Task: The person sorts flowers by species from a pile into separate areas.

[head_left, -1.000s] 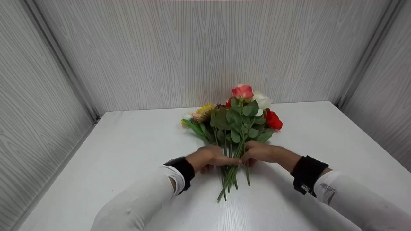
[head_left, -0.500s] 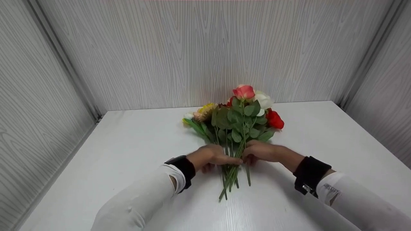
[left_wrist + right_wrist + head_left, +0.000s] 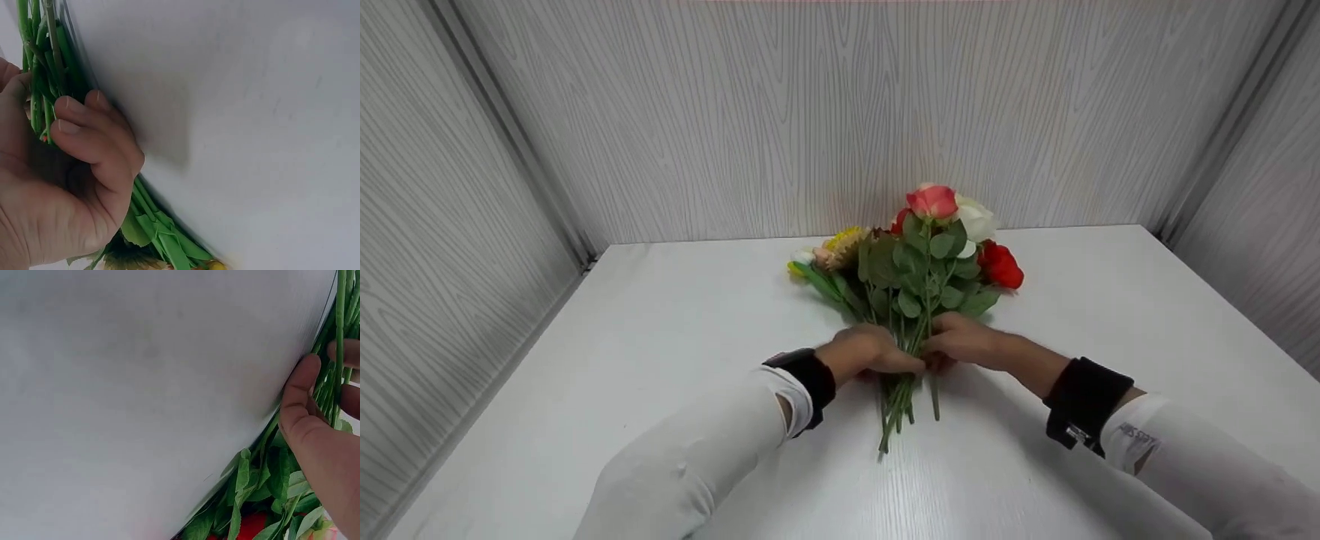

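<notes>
A bunch of artificial flowers lies on the white table, blooms toward the back wall. It has a pink rose, a red flower, a white rose and a yellow flower. My left hand grips the green stems from the left, its fingers curled round them in the left wrist view. From the right, my right hand holds stems with thumb and fingers, close to the left thumb. One stem end stands apart on the right. The palm side of the right hand is partly hidden.
The white table reaches out on both sides of the flowers. A pale wood-grain wall rises right behind the blooms, with similar panels at left and right. Both wrists wear black bands.
My left hand has shifted slightly right and its fingers have drawn under the stems. The lower stem ends lie closer together. The whole head view has moved a little; the right hand stays at the stems.
</notes>
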`<control>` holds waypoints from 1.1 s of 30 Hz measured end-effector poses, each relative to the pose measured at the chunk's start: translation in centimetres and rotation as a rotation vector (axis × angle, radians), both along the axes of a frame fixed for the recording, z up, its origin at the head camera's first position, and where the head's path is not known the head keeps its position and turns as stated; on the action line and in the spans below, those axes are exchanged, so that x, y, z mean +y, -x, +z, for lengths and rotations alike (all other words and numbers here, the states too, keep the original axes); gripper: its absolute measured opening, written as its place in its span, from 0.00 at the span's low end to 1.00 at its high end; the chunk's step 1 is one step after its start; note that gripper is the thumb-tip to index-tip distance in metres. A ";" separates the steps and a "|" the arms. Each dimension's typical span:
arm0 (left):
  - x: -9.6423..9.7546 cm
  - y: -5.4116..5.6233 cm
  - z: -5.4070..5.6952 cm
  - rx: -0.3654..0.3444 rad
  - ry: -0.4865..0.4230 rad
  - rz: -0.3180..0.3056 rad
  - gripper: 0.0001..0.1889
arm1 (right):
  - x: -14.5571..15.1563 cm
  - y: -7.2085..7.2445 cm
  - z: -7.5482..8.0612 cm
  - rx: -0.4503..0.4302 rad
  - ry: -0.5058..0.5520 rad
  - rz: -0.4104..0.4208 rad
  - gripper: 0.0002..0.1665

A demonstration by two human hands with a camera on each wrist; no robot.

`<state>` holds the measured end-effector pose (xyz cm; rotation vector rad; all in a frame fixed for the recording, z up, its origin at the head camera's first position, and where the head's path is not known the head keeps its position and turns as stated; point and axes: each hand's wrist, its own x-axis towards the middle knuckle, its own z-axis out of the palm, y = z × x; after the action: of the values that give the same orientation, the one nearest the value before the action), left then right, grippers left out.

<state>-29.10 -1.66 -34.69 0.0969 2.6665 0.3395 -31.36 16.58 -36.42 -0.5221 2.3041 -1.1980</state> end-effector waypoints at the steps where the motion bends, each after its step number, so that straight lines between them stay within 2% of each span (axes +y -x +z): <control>1: 0.1 -0.1 -0.1 0.025 -0.006 0.000 0.35 | 0.0 0.1 0.0 -0.007 0.001 0.005 0.16; 5: 0.2 -0.3 -0.6 0.117 -0.062 0.016 0.30 | -0.1 0.3 0.0 -0.017 0.010 0.033 0.16; 9: 0.3 -0.1 -0.8 0.151 -0.114 0.019 0.25 | -0.2 0.1 0.2 0.018 0.009 0.016 0.15; 15: 0.4 0.4 -0.6 0.123 -0.144 0.003 0.24 | -0.4 -0.4 0.5 0.067 -0.033 -0.068 0.13; 18: 0.4 0.6 -0.5 0.106 -0.142 -0.003 0.23 | -0.8 -0.6 0.5 0.119 -0.082 -0.099 0.12; 22: 0.2 0.4 -0.4 0.127 -0.156 -0.005 0.24 | -1.1 -0.7 0.5 0.183 -0.125 -0.119 0.11; 28: -0.4 -0.1 -1.1 0.185 -0.175 0.010 0.22 | -1.6 -1.1 0.3 0.217 -0.131 -0.162 0.11; 33: -0.9 0.0 -1.6 0.159 -0.190 0.043 0.18 | -1.3 -1.4 0.5 0.215 -0.161 -0.188 0.15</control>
<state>-29.14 -2.57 -36.28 0.1300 2.7892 0.6230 -30.00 15.32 -35.90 -0.3989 2.6560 -1.0705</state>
